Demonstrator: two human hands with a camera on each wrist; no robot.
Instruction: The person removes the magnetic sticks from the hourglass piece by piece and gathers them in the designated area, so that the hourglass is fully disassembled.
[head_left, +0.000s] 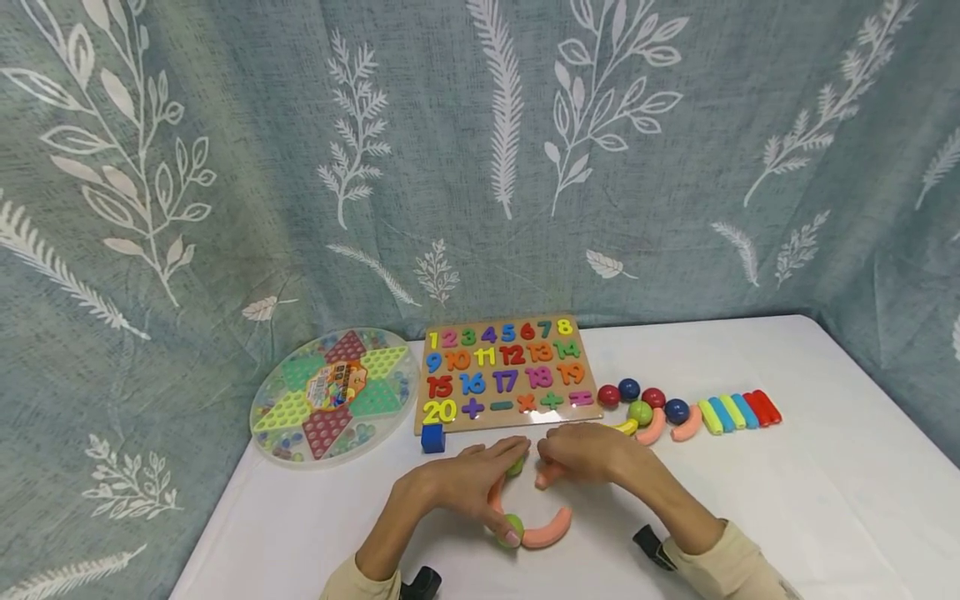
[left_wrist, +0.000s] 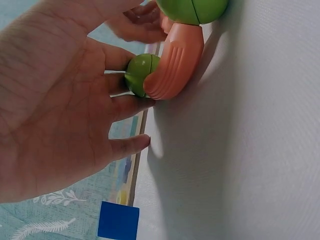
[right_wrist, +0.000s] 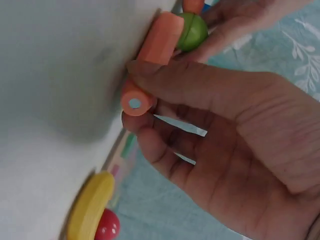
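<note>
Before the person, a toy chain has a far green ball (left_wrist: pixel 141 75), an orange curved piece (left_wrist: pixel 179 62), a near green ball (head_left: pixel 513 527) and another orange curved piece (head_left: pixel 547 531). The left hand (head_left: pixel 476 479) spans it from the left, its thumb on the near ball and its straight fingers against the far one. Across from it, the right hand (head_left: pixel 581 452) pinches a third orange curved piece (right_wrist: pixel 159 40) between thumb and fingertips. A pale disc shows in this piece's near end, while its other end overlaps the far green ball in the right wrist view.
Behind the hands lies a wooden number board (head_left: pixel 510 375), with a blue cube (head_left: pixel 432 438) at its front left corner. A round Chinese checkers board (head_left: pixel 333 396) is farther left. Right of the hands are several balls (head_left: pixel 677 411), a yellow curved piece (right_wrist: pixel 91 205) and coloured sticks (head_left: pixel 738 412).
</note>
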